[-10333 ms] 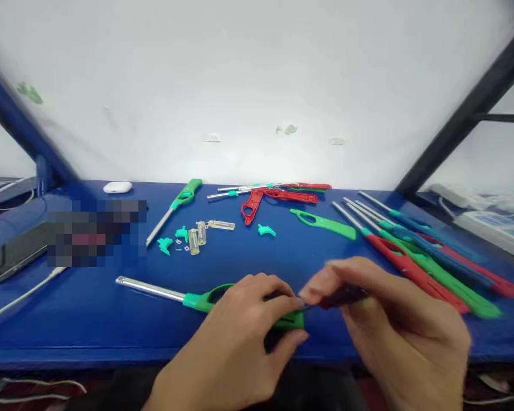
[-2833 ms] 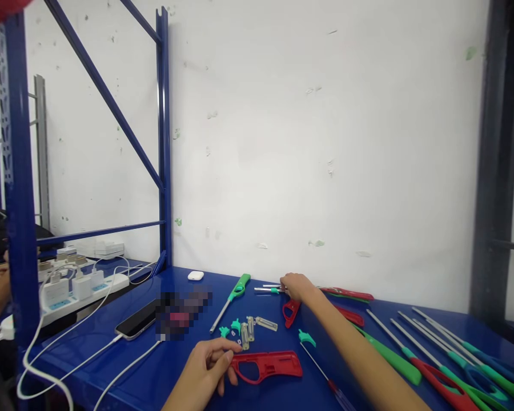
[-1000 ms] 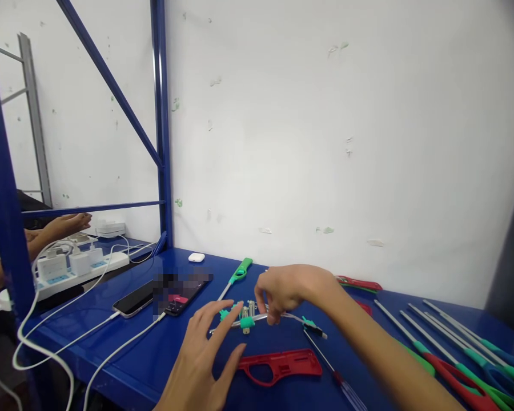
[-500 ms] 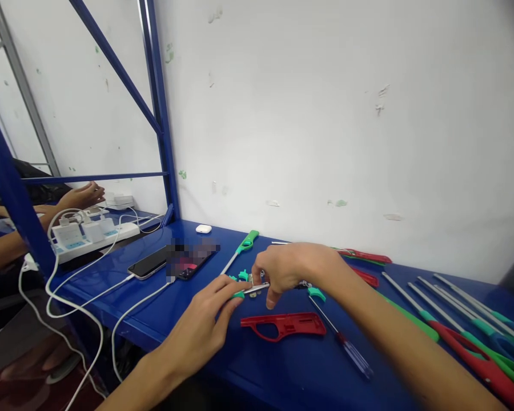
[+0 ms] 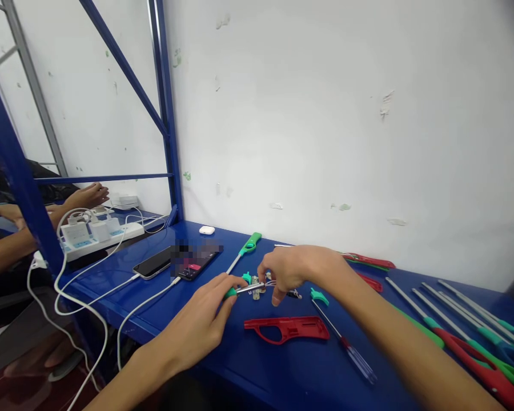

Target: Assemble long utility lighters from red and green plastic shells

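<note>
My left hand (image 5: 203, 311) pinches the green base of a short metal lighter tube (image 5: 251, 287), which points right. At the tube's far end, my right hand (image 5: 293, 268) is bent over with its fingers curled around thin pale wires (image 5: 271, 282); the fingertips are partly hidden. Small clear and metal parts (image 5: 256, 295) lie just under the tube, by a green trigger piece (image 5: 247, 278). Another green trigger (image 5: 320, 297) rests right of my right hand. Nearer to me lies a red lighter shell half (image 5: 297, 328), its inside facing up.
A screwdriver (image 5: 356, 358) with a clear handle lies right of the red shell. Several long-tubed lighters (image 5: 466, 354) cover the right side. A green lighter (image 5: 251, 244), two phones (image 5: 154, 262) and a white case (image 5: 207, 230) sit behind. At left are a power strip (image 5: 131, 231) and another person's hand (image 5: 88, 196).
My right fingers have drawn back a little from my left fingers along the tube, and wires now show at its end. The whole view has shifted slightly.
</note>
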The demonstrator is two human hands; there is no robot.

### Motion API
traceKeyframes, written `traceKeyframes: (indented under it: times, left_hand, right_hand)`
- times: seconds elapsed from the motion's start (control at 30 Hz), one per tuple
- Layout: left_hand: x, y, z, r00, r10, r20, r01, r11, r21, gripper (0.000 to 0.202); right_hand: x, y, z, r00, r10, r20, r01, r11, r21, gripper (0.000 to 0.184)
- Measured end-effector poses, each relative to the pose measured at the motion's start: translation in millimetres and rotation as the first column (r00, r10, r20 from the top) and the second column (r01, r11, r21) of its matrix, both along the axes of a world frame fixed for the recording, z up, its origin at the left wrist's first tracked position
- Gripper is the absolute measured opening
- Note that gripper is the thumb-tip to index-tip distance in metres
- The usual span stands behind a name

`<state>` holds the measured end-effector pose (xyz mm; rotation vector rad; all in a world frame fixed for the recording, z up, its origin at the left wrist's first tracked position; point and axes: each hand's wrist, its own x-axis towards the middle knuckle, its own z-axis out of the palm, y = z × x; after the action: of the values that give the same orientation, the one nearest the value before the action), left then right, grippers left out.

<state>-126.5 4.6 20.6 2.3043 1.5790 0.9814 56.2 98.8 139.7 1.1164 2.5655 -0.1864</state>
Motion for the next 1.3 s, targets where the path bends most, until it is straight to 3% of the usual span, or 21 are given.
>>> traceKeyframes:
  times: [0.17,0.27,0.33,0.4,0.5,0.57,0.67,1.13,1.23,1.3]
  left_hand:
    - [6,-4,-2.0,0.999,0.045,0.019,-0.045,0.999,0.015,0.025]
    - [8,-3,-6.5,0.997,0.073,0.037,-0.076,0.995,0.066,0.023]
    - [8,-2,-9.8,0.996,0.082,0.042,-0.085,0.993,0.080,0.020]
    - [8,-1,-13.1,0.995,0.093,0.048,-0.097,0.992,0.081,0.018]
    - [10,1,-17.0,0.993,0.103,0.061,-0.108,0.991,0.075,0.014]
    - [11,1,-18.4,0.994,0.094,0.058,-0.098,0.993,0.071,0.014]
    - [13,1,-18.8,0.996,0.080,0.031,-0.082,0.993,0.083,0.014]
    - [12,2,-22.4,0.999,0.027,0.024,-0.029,0.997,0.071,0.014]
    - [11,3,-23.2,0.999,0.020,0.036,-0.022,0.997,0.068,0.015]
    - [10,3,-23.4,0.999,0.016,0.037,-0.018,0.998,0.061,0.015]
  right_hand:
    - [6,1,0.5,0.995,0.062,-0.078,-0.063,0.998,-0.020,0.044]
    - [20,-2,-11.1,0.978,0.146,-0.151,-0.132,0.986,0.101,0.052]
    - [33,-6,-27.5,0.926,0.298,-0.231,-0.223,0.927,0.303,0.047]
    - [46,-10,-49.4,0.820,0.438,-0.367,-0.209,0.828,0.521,0.037]
    - [61,-13,-83.6,0.708,0.535,-0.462,-0.145,0.749,0.646,0.024]
    - [66,-14,-100.9,0.703,0.560,-0.438,-0.160,0.725,0.670,0.022]
    - [66,-15,-113.6,0.710,0.557,-0.431,-0.177,0.734,0.656,0.022]
    - [60,-19,-125.0,0.630,0.539,-0.559,-0.088,0.765,0.638,0.018]
    - [60,-19,-125.6,0.628,0.551,-0.549,-0.122,0.767,0.631,0.017]
    - [60,-18,-126.4,0.614,0.591,-0.523,-0.157,0.740,0.654,0.017]
